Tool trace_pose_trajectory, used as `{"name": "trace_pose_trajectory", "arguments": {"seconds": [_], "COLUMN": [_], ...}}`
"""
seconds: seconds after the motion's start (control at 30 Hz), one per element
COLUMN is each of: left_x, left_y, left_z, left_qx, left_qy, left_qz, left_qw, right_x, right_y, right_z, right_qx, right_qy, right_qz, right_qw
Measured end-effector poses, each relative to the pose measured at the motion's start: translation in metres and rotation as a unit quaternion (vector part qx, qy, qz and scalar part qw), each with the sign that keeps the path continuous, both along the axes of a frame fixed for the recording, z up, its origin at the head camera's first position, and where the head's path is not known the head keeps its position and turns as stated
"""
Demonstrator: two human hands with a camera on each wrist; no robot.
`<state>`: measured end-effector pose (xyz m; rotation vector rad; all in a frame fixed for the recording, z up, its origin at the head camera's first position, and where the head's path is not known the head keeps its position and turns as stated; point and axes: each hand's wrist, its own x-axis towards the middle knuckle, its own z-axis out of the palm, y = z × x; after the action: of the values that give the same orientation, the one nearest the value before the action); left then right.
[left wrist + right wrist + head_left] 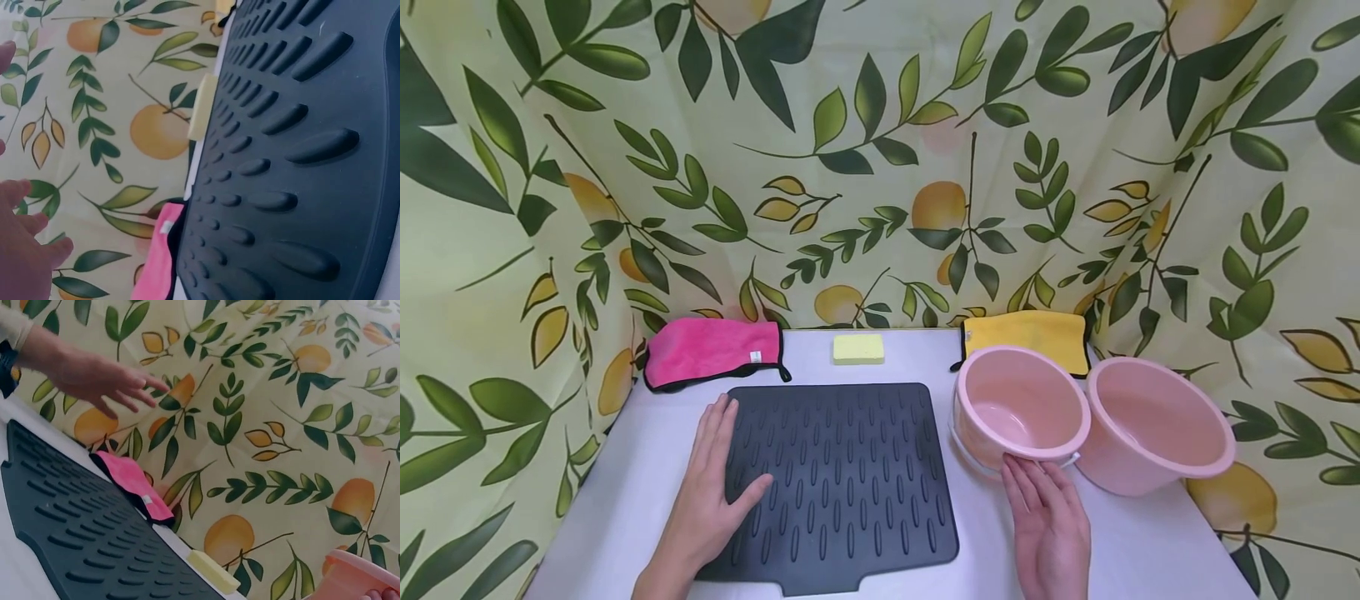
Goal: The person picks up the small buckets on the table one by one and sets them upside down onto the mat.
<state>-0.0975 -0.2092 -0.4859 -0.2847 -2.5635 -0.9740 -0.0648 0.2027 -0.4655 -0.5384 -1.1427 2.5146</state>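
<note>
My left hand hovers at the left edge of a dark grey ridged mat, its fingers straight and thumb spread, holding nothing. The right wrist view shows that same left hand raised above the table. On the right, my right hand has its palm turned up. Its extended fingers touch the near side of a pink bucket, just under the rim. A thin pale handle hangs round this bucket. Close beside it on the right stands a second pink bucket.
A pink cloth with black edging lies at the back left. Behind the mat is a pale yellow sponge. A yellow cloth lies behind the buckets. Leaf-patterned fabric walls in the white table.
</note>
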Motion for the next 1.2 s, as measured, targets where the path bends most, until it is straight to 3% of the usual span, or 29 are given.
{"name": "trace_pose_trajectory", "arguments": {"seconds": [0.17,0.4,0.87,1.2], "left_x": [0.000,0.000,0.000,0.000], "left_y": [0.001,0.003,0.004,0.006], "left_z": [-0.001,-0.001,-0.002,-0.001], "left_qx": [-0.002,-0.001,-0.004,-0.009], "left_qy": [-0.001,-0.001,0.003,-0.003], "left_qz": [0.003,0.003,0.001,0.000], "left_qw": [1.0000,1.0000,1.0000,1.0000], "right_x": [-0.002,-0.004,-0.012,-0.011], "right_y": [0.002,0.009,0.018,0.025], "right_z": [0.000,-0.001,-0.001,0.002], "right_qx": [-0.038,-0.093,-0.068,-0.089], "right_qy": [0.014,0.072,-0.005,-0.019], "right_qz": [-0.007,-0.029,-0.084,-0.073], "right_qw": [0.9992,0.9926,0.9942,0.9932]}}
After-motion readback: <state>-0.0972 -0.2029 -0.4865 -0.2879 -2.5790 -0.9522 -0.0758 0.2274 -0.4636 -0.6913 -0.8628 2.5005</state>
